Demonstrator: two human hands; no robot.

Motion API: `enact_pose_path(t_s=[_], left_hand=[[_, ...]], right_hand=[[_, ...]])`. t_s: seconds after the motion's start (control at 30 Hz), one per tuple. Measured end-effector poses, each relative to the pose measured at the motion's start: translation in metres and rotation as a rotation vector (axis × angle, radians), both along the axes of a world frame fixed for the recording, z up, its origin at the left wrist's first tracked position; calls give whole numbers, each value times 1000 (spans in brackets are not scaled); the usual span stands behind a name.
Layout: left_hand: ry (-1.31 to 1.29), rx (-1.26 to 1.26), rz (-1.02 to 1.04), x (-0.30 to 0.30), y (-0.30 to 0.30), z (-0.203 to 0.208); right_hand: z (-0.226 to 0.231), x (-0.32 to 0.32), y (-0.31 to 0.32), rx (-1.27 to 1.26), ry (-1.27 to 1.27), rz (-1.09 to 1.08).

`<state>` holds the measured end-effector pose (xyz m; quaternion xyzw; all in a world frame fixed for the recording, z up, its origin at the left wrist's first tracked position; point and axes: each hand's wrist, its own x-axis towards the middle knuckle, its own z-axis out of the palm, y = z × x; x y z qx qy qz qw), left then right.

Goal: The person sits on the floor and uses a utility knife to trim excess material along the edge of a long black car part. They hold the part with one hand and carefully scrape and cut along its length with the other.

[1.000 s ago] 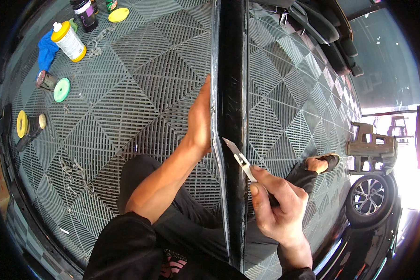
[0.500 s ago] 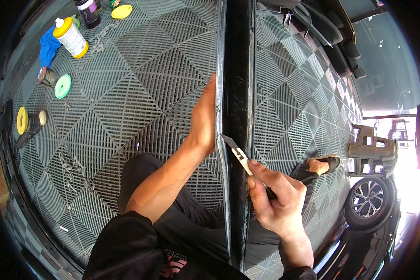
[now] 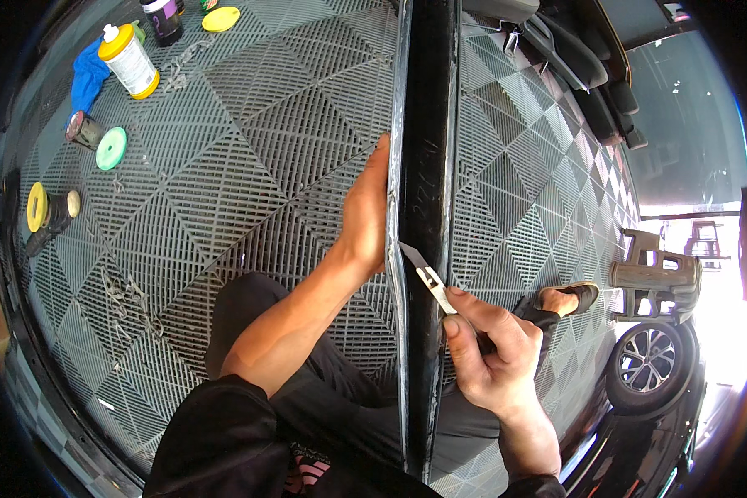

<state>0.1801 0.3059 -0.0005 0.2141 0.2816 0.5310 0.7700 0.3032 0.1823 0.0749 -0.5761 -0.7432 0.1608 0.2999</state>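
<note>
A long black panel (image 3: 426, 174) stands on edge between my arms, running from the top of the view down to my lap. Its left edge carries a whitish, rough-looking rim (image 3: 394, 278). My left hand (image 3: 367, 217) lies flat along the panel's left side, fingers stretched upward; some of them are hidden by the edge. Between the thumb and fingers of my right hand (image 3: 500, 353) is a utility knife (image 3: 432, 285) with a pale metal holder. Its dark blade points up and left, the tip at the inner side of the left rim.
Grey slatted tiles (image 3: 290, 108) cover the floor. At upper left are a yellow-capped bottle (image 3: 130, 65), a blue cloth (image 3: 88, 79), a green pad (image 3: 111, 149) and a polisher (image 3: 50, 212). A wheel (image 3: 649, 361) and a stool (image 3: 657, 274) stand at right.
The view has shifted slightly, so the panel sits a little further right in the picture. The knife tip stays at the left rim; both hands keep their holds.
</note>
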Motion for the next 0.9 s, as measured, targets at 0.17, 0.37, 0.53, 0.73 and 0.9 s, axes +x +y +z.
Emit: enact_pose_path(t_s=[0.17,0.37,0.53,0.73,0.9], left_hand=[[-7,14,6,-5,-1,-5],[-132,7,-28,2,0,-11],[-196,-31,-68,6,3,-15],[-309,37,-183,11,6,-39],[-198,113,-157,5,6,-46]], right_hand=[[8,0,-3,-62,118,-142],[-30,12,-7,-83,806,-217],[-60,14,-14,-228,1082,-292],[-84,-8,-30,-400,1211,-252],[-81,-8,-33,-556,1409,-121]])
